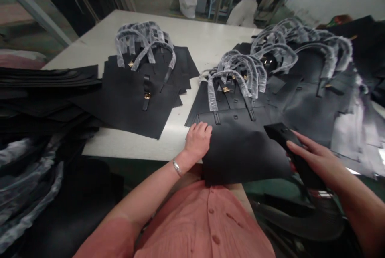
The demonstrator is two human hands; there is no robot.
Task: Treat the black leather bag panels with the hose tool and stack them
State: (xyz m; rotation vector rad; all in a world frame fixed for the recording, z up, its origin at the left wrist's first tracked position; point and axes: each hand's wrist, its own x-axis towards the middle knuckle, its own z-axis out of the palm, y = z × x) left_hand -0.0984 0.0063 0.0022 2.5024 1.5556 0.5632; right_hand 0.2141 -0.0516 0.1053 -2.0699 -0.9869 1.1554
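Note:
A black leather-like bag panel (240,150) lies in front of me, its lower part hanging over the table's near edge. Two plastic-wrapped handles arch from the stack at its top. At the panel's left edge, my left hand (198,140) has its fingers bent over the material; the thumb is hidden. My right hand (315,156) is wrapped round a black handheld tool with a flat nozzle (281,133), held just over the panel's right side. A thick dark hose (313,224) curves away below the tool, past a shiny metal ring.
More panels with wrapped handles (303,55) are piled on the right of the white table (210,37). Panels with a gold-buckled strap (146,95) lie at left centre. A stack of black sheets (45,77) stands far left, above wrapped handles (36,206).

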